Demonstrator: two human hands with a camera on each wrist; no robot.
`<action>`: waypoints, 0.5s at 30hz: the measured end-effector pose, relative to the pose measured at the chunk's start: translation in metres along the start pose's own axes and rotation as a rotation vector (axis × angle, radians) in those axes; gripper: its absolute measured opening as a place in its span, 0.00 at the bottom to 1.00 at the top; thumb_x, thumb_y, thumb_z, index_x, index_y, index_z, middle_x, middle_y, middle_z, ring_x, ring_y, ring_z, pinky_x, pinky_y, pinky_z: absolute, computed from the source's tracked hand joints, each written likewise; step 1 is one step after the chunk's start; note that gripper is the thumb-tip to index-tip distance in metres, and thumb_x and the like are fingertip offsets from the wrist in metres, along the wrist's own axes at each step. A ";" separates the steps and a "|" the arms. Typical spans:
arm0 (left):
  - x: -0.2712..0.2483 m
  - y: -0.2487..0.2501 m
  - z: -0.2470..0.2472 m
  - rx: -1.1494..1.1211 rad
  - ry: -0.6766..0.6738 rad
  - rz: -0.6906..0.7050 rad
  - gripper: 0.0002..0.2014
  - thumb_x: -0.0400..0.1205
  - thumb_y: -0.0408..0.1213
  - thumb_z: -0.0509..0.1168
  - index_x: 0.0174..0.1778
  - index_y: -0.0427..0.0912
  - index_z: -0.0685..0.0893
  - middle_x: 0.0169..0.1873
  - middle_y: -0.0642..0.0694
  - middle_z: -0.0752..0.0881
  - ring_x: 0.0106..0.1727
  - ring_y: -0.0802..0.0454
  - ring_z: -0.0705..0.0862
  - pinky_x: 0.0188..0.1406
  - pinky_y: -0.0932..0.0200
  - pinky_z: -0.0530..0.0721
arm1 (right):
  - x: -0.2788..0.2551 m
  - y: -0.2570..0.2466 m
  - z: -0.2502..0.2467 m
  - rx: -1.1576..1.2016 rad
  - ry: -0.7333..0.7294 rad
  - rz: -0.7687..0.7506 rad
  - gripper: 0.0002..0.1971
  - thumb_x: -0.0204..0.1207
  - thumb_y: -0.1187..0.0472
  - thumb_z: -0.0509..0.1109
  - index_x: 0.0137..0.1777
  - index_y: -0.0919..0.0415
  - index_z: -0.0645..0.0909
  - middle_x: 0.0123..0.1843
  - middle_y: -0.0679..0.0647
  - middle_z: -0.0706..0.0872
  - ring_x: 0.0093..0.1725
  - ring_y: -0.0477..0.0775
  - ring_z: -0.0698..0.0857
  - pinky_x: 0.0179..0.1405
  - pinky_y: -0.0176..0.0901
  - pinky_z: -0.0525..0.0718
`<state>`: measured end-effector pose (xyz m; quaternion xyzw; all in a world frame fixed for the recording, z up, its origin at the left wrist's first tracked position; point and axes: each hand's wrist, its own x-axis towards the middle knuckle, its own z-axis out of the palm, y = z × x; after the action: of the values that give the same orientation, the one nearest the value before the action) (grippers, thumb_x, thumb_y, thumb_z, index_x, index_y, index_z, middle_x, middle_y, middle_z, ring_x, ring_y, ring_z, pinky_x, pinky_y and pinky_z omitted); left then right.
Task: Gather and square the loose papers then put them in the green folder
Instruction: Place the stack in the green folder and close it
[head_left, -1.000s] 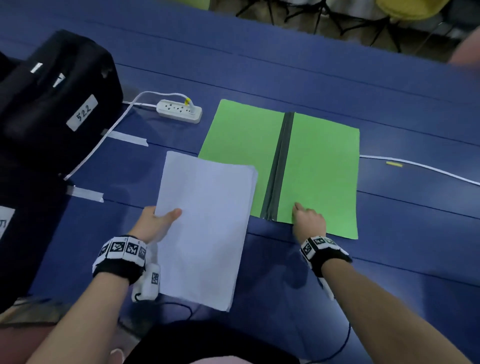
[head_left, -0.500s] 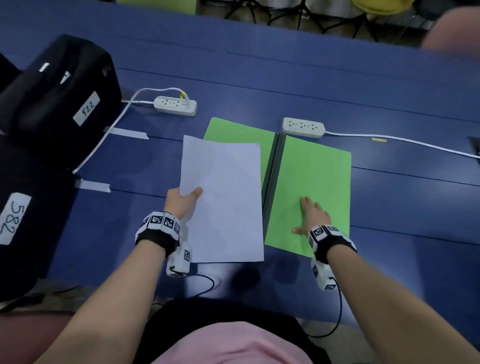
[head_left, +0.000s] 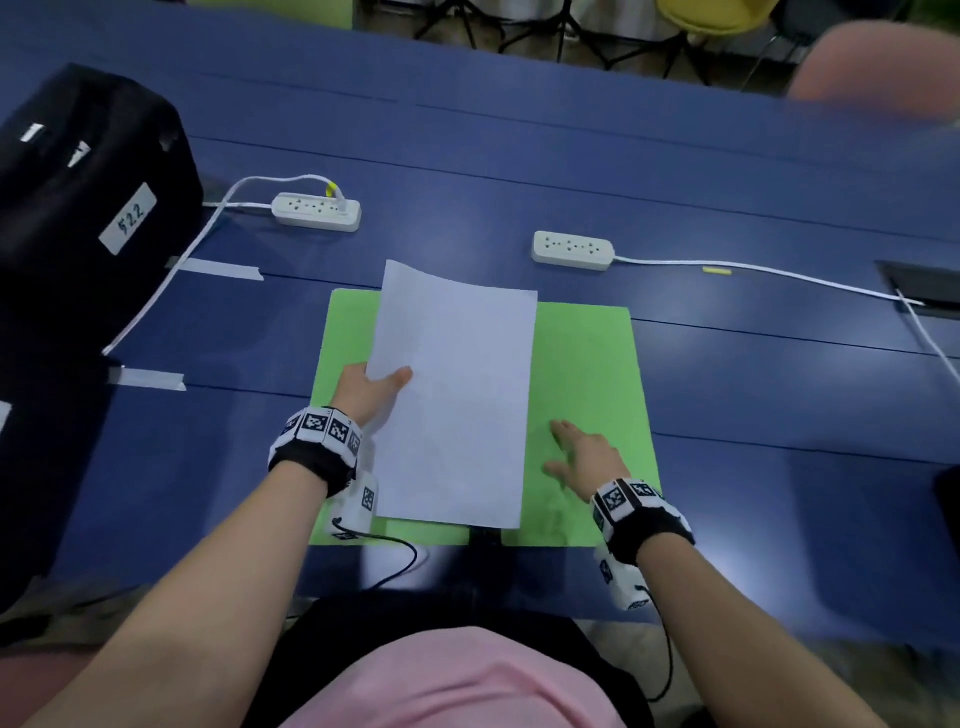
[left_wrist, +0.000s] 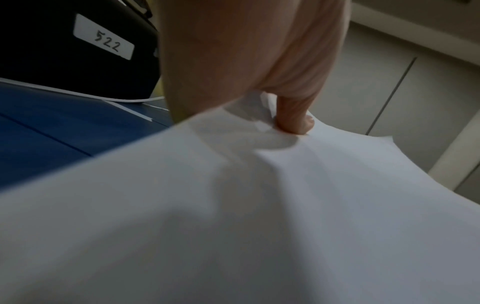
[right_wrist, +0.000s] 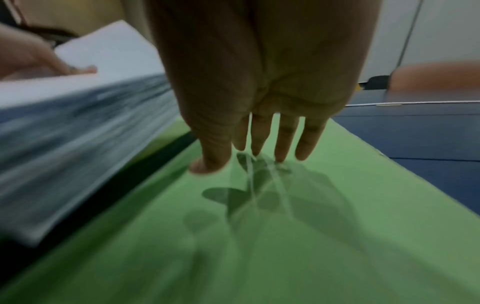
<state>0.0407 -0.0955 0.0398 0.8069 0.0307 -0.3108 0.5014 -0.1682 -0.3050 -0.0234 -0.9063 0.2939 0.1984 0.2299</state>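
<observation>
The green folder (head_left: 587, 374) lies open on the blue table, its dark spine mostly hidden. Above its middle hangs a squared stack of white papers (head_left: 452, 395), tilted over the left leaf and the spine. My left hand (head_left: 371, 387) grips the stack's left edge, thumb on top (left_wrist: 293, 121) and fingers underneath. The stack's thick edge (right_wrist: 78, 144) shows in the right wrist view, raised off the folder (right_wrist: 311, 226). My right hand (head_left: 582, 457) lies flat with straight, spread fingers (right_wrist: 285, 139) on the folder's right leaf, holding nothing.
Two white power strips (head_left: 317, 210) (head_left: 571, 250) with cords lie beyond the folder. Black cases labelled 522 (head_left: 93, 171) stand at the left. Tape strips (head_left: 223, 270) mark the table. A dark panel (head_left: 924, 291) sits at the right edge.
My left hand has carried the paper stack rightward from beside the folder to over its left leaf and spine. The folder has come nearer to me, with my right hand flat on its right leaf.
</observation>
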 end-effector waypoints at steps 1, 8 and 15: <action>-0.002 0.000 0.002 0.005 -0.018 0.001 0.20 0.79 0.40 0.70 0.63 0.31 0.82 0.57 0.37 0.86 0.52 0.46 0.84 0.53 0.56 0.79 | -0.002 -0.007 -0.008 0.210 0.070 0.007 0.31 0.80 0.47 0.64 0.81 0.53 0.62 0.81 0.52 0.68 0.74 0.59 0.75 0.72 0.53 0.76; -0.021 0.009 0.027 -0.024 -0.148 -0.010 0.21 0.80 0.42 0.69 0.65 0.33 0.80 0.56 0.42 0.86 0.50 0.48 0.84 0.50 0.58 0.79 | -0.005 -0.041 -0.041 1.233 -0.065 0.077 0.47 0.55 0.38 0.80 0.74 0.60 0.73 0.68 0.54 0.84 0.64 0.56 0.85 0.69 0.57 0.79; -0.027 0.013 0.048 -0.103 -0.098 -0.008 0.20 0.80 0.40 0.69 0.65 0.32 0.80 0.59 0.41 0.85 0.52 0.50 0.82 0.52 0.61 0.77 | -0.004 -0.027 -0.057 1.346 0.002 0.179 0.22 0.76 0.61 0.72 0.68 0.64 0.75 0.61 0.60 0.87 0.52 0.58 0.88 0.45 0.47 0.88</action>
<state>0.0007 -0.1346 0.0497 0.7636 0.0256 -0.3501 0.5419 -0.1416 -0.3139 0.0332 -0.5379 0.4276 -0.0105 0.7265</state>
